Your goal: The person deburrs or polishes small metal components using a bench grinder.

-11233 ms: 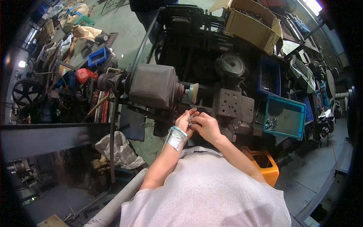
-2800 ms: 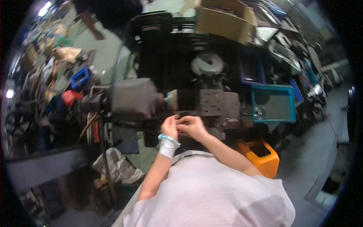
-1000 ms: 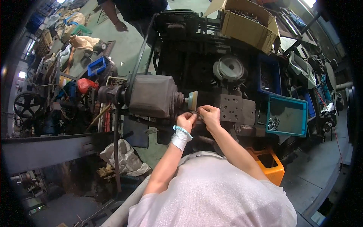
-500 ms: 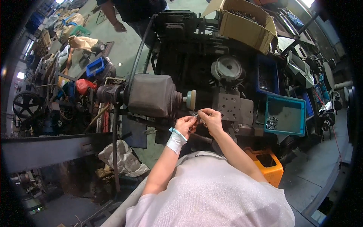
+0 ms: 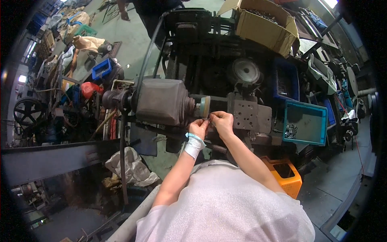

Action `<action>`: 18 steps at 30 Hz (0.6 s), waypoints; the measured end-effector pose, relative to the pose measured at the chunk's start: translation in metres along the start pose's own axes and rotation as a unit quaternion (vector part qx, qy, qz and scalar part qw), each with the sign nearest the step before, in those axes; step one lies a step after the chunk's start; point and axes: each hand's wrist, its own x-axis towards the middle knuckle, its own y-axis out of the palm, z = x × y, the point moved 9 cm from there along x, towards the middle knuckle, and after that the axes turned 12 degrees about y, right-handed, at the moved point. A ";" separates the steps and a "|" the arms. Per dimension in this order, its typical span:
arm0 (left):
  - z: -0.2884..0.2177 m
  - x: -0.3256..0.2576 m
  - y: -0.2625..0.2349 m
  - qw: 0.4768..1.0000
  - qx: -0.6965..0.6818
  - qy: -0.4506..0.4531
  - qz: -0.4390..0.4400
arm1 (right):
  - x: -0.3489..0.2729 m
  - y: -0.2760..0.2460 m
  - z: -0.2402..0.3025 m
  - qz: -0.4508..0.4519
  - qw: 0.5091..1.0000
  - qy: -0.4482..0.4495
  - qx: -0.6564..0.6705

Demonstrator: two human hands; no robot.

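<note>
My left hand (image 5: 198,128), with a white wrap and a light-blue band at the wrist, pinches a small metal part (image 5: 209,119) whose exact kind I cannot make out. The fingertips of my right hand (image 5: 222,122) close on the same part from the right. Both hands are just below a round grinding wheel (image 5: 207,106), pale with a tan rim, on the spindle of a dark machine. Whether the part touches the wheel is hidden by the fingers. Left of the wheel sits the machine's boxy grey housing (image 5: 160,101).
A drilled metal plate (image 5: 245,115) is right of my hands. Farther right, a teal tray (image 5: 306,123) holds small metal pieces (image 5: 290,131). An open cardboard box (image 5: 264,32) stands at the back. An orange stool (image 5: 291,186) is beside me. Another person (image 5: 151,16) stands beyond the machine.
Both hands have moved slightly up, closer to the wheel, with the part between their fingertips. The other person has shifted to the right.
</note>
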 end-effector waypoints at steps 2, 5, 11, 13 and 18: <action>-0.007 0.002 0.000 0.999 0.033 0.026 -0.006 | 0.001 -0.001 0.001 -0.011 1.000 -0.009 -0.008; -0.016 0.000 0.002 0.999 0.037 0.021 -0.014 | 0.002 -0.002 0.000 -0.016 1.000 -0.002 -0.006; -0.019 -0.002 0.002 0.999 0.046 0.018 -0.009 | -0.002 -0.001 0.004 -0.018 1.000 -0.002 -0.005; -0.019 -0.004 0.002 1.000 0.025 0.004 -0.007 | -0.002 0.000 0.006 -0.009 0.999 -0.018 0.031; -0.016 -0.019 0.005 0.987 -0.154 -0.031 0.038 | -0.024 -0.001 0.004 0.154 0.961 0.112 0.201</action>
